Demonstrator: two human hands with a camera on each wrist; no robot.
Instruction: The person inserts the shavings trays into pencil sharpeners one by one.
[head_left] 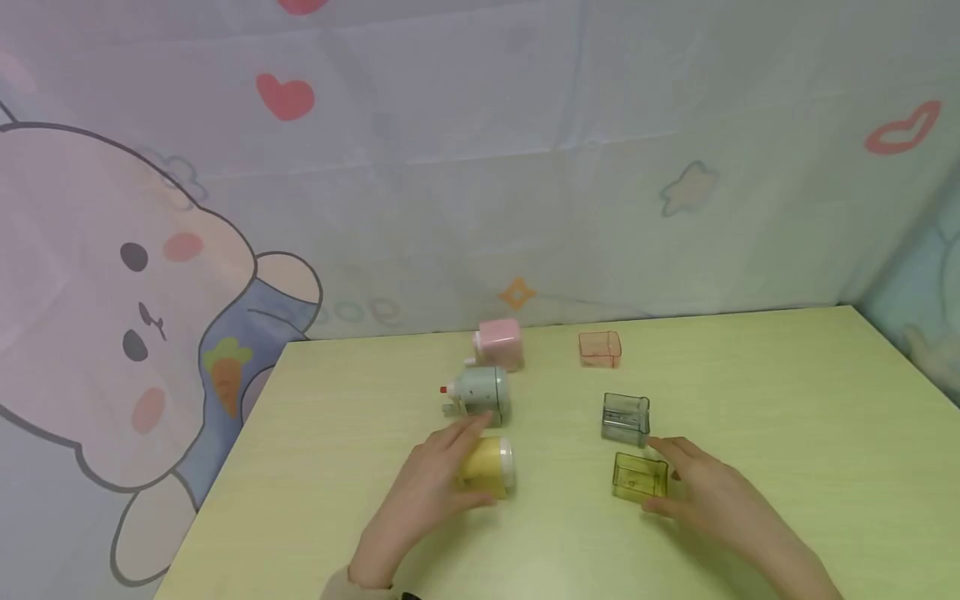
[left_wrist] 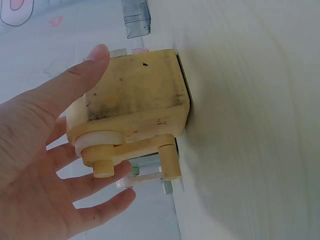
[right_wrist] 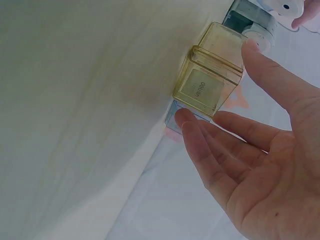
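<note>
A yellow hand-crank pencil sharpener (head_left: pixel 485 464) lies on the table, its crank handle (left_wrist: pixel 135 150) plain in the left wrist view. My left hand (head_left: pixel 427 483) spreads around it, thumb on one side and fingers on the other; whether the skin touches it I cannot tell. To the right is a see-through yellow shavings drawer (head_left: pixel 639 478), with lettering on a panel in the right wrist view. Beside that drawer, my right hand (head_left: pixel 712 500) has its thumb and fingers apart at the drawer's right end. Any contact there is unclear.
Behind the yellow sharpener stand a grey-green crank sharpener (head_left: pixel 480 390) and a pink sharpener (head_left: pixel 501 343). A clear grey drawer (head_left: pixel 626 418) and a clear pink drawer (head_left: pixel 600 349) lie behind the yellow drawer. A printed cloth (head_left: pixel 465 208) hangs along the table's (head_left: pixel 337 417) back edge.
</note>
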